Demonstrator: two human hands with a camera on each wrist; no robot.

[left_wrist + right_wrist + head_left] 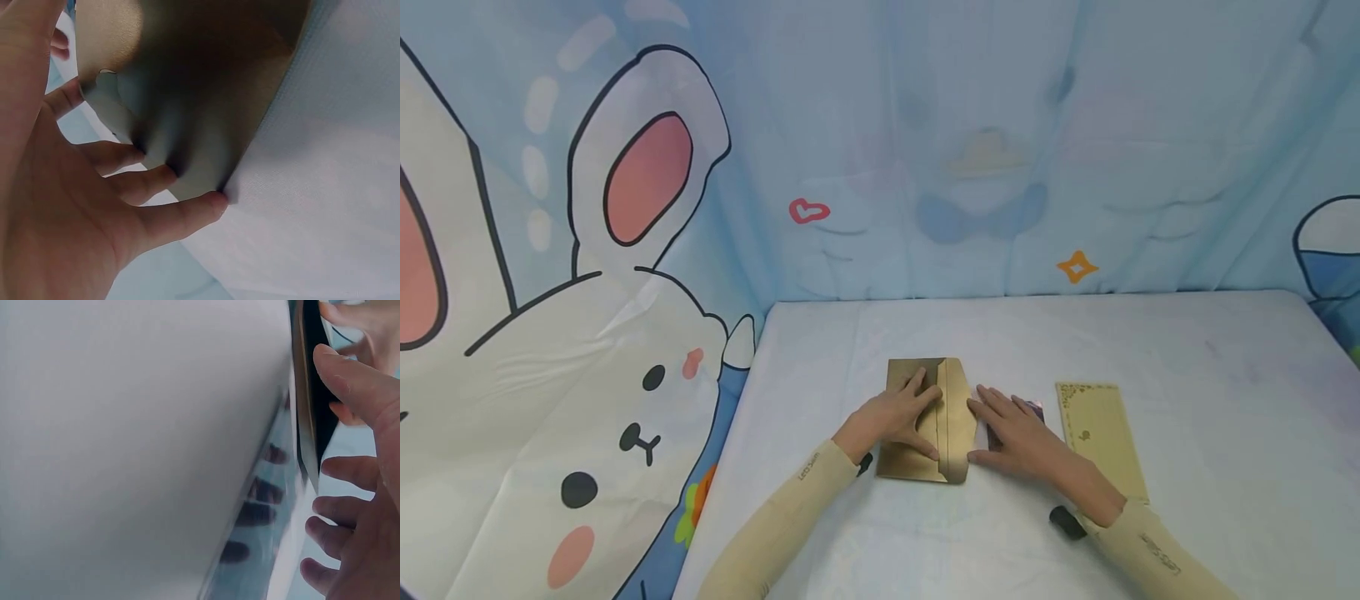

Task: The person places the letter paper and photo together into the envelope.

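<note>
A gold envelope lies on the white table with its flap turned out to the right. My left hand rests on the envelope's body, fingers spread and pressing near the flap's fold; in the left wrist view the fingertips of that hand touch the gold paper. Beside the flap's right edge is my right hand, fingers extended and fingertips right at that edge. Beneath this hand lies a dark, shiny flat piece, mostly covered. In the right wrist view its glossy surface mirrors the fingers.
A pale gold card with a dark printed pattern lies to the right, partly behind my right forearm. The white tabletop reaches back to a blue cartoon-print curtain. Black straps sit at both wrists.
</note>
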